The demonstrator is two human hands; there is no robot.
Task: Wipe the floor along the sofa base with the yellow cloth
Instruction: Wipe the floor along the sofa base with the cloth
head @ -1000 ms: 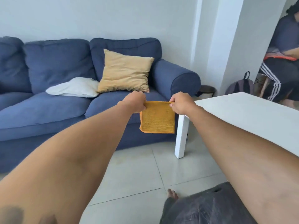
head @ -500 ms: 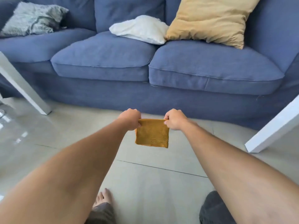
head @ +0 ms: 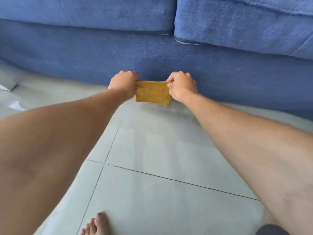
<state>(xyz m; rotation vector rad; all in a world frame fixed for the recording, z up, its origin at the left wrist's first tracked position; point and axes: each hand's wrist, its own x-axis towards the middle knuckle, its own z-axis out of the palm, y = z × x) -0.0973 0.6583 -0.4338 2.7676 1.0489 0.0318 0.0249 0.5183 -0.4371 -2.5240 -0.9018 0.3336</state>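
Note:
The yellow cloth hangs stretched between my two hands, just above the tiled floor and close in front of the blue sofa base. My left hand pinches its upper left corner. My right hand pinches its upper right corner. The cloth's lower edge hangs free near the floor; whether it touches the tiles is unclear.
Two blue seat cushions overhang the sofa base along the top. A white table leg foot stands on the floor at the far left. My bare foot is at the bottom, and a dark-clothed knee at the bottom right.
I have bent lower and closer to the sofa. Both hands have carried the cloth down and forward to the sofa base near the floor, still gripping its top corners.

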